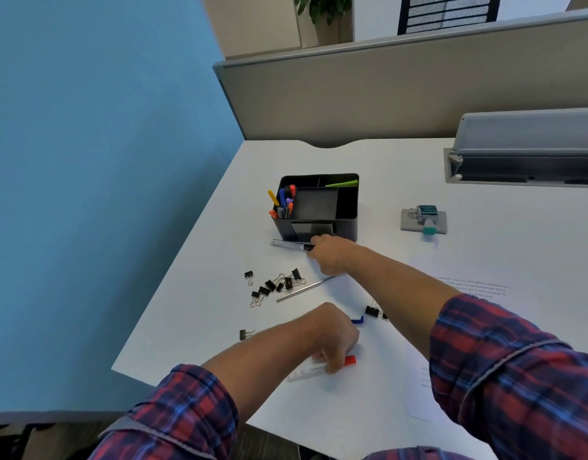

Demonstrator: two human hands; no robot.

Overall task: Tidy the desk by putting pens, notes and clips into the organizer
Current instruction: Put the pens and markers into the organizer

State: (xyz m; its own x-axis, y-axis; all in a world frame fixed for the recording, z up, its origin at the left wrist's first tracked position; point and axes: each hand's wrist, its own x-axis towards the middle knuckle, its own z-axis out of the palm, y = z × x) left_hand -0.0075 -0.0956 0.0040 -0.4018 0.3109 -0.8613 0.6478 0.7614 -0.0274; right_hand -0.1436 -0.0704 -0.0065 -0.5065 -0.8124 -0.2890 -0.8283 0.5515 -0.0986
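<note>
A black desk organizer (347, 207) stands on the white desk, with several coloured pens (282, 200) upright in its left compartment and a green item (342, 184) at the back. My right hand (329, 255) grips a black-capped white pen (291, 245) lying just in front of the organizer. My left hand (332, 336) is closed on a white marker with a red cap (350, 360) near the front edge. A blue cap (358, 321) pokes out beside that hand. Several black binder clips (276, 285) are scattered between the two hands, next to a thin silver pen (306, 288).
A grey stamp pad with a teal stamp (423, 220) sits right of the organizer. Printed paper sheets (472, 287) lie at the right, with more binder clips (374, 311) near them and one clip (245, 334) at the left. A grey cable tray (525, 161) and partition line the back.
</note>
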